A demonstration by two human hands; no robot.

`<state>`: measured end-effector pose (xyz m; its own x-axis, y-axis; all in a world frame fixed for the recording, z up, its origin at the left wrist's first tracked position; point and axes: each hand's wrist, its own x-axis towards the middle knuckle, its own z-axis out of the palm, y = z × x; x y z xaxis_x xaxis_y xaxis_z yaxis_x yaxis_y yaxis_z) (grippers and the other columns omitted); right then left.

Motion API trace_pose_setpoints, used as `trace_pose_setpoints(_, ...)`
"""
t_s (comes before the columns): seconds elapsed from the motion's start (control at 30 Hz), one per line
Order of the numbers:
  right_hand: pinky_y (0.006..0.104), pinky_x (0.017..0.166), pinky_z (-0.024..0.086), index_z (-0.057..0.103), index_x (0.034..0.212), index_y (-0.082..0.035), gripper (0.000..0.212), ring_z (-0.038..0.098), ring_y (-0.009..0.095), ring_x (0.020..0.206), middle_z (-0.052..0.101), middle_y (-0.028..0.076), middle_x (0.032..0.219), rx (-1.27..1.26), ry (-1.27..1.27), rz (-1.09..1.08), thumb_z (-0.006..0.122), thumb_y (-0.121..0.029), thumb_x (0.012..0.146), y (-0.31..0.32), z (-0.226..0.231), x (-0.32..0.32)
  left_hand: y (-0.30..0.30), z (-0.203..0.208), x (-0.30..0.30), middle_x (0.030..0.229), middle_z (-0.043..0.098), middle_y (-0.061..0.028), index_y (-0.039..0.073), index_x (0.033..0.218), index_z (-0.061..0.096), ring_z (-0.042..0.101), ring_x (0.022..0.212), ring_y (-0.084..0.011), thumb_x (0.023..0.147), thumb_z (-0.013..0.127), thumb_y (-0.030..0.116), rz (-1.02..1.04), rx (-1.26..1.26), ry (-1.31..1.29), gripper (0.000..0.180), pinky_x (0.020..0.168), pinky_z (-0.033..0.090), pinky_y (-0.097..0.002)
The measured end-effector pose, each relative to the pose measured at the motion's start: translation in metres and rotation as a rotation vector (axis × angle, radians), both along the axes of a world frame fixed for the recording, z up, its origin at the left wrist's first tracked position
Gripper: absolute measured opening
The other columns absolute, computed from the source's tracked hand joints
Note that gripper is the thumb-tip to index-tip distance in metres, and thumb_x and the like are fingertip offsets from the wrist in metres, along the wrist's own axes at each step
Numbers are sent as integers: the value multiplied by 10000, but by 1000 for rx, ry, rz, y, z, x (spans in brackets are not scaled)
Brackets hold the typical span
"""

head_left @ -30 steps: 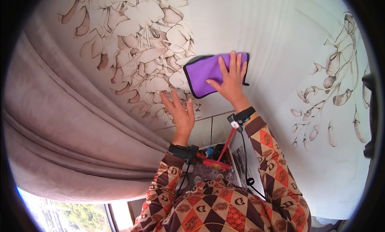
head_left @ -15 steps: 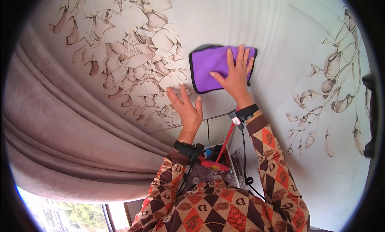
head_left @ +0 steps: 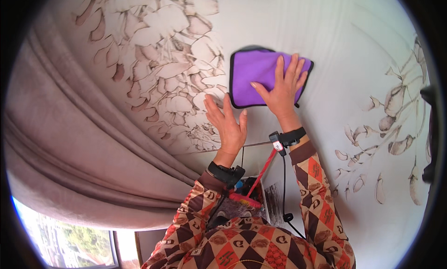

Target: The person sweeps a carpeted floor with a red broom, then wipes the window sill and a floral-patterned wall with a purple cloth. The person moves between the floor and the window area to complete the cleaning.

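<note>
A purple cloth (head_left: pixel 251 78) with black edging lies flat against a pale upright surface (head_left: pixel 326 110) printed with brown-grey flowers. Spread over the cloth's right part is my right hand (head_left: pixel 285 90), its fingers stretched out and pressing it to the surface. My left hand (head_left: pixel 228 124), open with fingers apart, is just below the cloth's lower left corner, over the flower print. Whether its palm touches the surface I cannot tell. Both wrists wear black straps with small devices, and a black cable hangs from the right one.
To the left hangs a heavy grey-pink curtain (head_left: pixel 93 148) in folds, with a bright window (head_left: pixel 70 238) below it. Down between my arms stands a broom (head_left: pixel 247 199) with a red handle, near several items on the floor. Dark fittings (head_left: pixel 427 173) stick out at the right edge.
The view has shifted slightly, so the printed flowers appear farther right. The cloth and both hands also sit a little farther right in the picture. My right hand stays flat on the cloth.
</note>
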<state>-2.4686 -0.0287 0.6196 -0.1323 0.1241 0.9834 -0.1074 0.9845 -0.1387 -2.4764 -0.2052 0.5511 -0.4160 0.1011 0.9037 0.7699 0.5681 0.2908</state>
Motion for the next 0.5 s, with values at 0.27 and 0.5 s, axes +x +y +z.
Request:
trace_pose_setpoints(0.27, 723, 1136, 83, 418, 1509, -74, 935, 156, 533, 1493, 200, 319, 1618, 112, -117, 39, 792, -539, 790, -8, -129, -12, -30, -66, -16, 1598, 64, -385, -9, 1524, 339, 113, 1459, -591, 965, 631, 253, 36, 28, -65, 683, 1156, 164, -664)
trace_pose_setpoints(0.5, 733, 1131, 64, 436, 1492, -81, 912, 124, 525, 1504, 195, 309, 1624, 91, -70, 50, 792, -542, 790, -68, -98, -39, -77, -57, -41, 1591, 84, -386, -15, 1527, 312, 130, 1458, -583, 970, 623, 212, 70, 108, -21, 676, 1170, 171, -638)
